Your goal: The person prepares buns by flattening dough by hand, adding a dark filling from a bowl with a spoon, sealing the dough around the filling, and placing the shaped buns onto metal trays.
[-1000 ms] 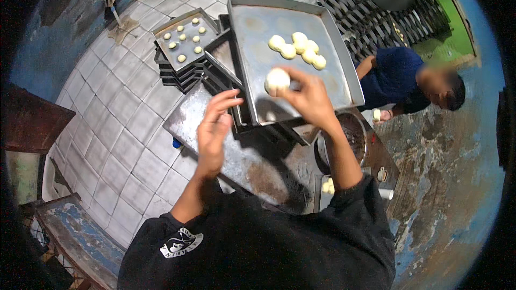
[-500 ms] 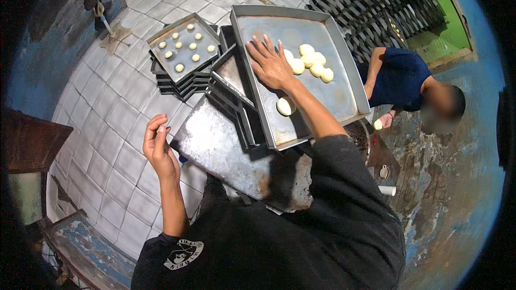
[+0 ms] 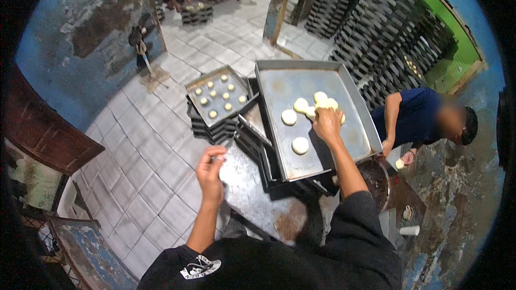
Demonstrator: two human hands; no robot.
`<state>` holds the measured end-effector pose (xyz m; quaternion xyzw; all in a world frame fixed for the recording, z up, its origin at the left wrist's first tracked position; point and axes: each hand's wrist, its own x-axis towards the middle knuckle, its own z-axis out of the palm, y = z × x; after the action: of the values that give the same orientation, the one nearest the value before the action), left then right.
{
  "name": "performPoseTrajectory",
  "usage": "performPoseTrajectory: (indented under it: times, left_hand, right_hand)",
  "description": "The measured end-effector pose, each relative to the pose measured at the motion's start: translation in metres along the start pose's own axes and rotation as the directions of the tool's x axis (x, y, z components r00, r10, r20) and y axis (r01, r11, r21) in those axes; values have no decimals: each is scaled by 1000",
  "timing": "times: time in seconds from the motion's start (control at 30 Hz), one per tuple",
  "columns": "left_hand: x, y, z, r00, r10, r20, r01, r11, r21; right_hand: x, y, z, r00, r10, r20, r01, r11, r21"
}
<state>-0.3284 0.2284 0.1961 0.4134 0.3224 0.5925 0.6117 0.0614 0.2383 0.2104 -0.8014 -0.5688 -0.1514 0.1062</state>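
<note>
The right hand bent its fingers over clustered dough balls mid-way across the baking tray, grip hidden; the left hand hung half-curled, apparently empty, nearer left. Separating one seemed in hand, needing gentle parting next.

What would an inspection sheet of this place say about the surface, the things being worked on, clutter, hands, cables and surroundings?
Surface: metal table with a brown patch.
Work items: large tray holding pale, dough-like balls; two lie apart from the cluster.
Clutter: cup and white cylinder, at the right.
Left hand: fingers loosely curled, nothing held.
Right hand: at the cluster; fingertip grip unclear.
Cables: nothing seen.
Surroundings: co-worker at right; tiled floor; smaller tray of balls at left; stacked trays beyond; peeling wall.
</note>
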Motion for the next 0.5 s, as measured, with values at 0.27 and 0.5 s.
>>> performPoseTrajectory:
  times: [0.27, 0.5]
  left_hand:
    - [-86, -6, 120, 896, -182, 404, 88, 967, 240]
    - [-222, -57, 221, 686, -452, 570, 448, 880, 158]
  right_hand:
    - [-150, 46, -121, 945, 24, 326, -327, 98, 940]
    - [-349, 61, -175, 882, 234, 409, -317, -349, 882]
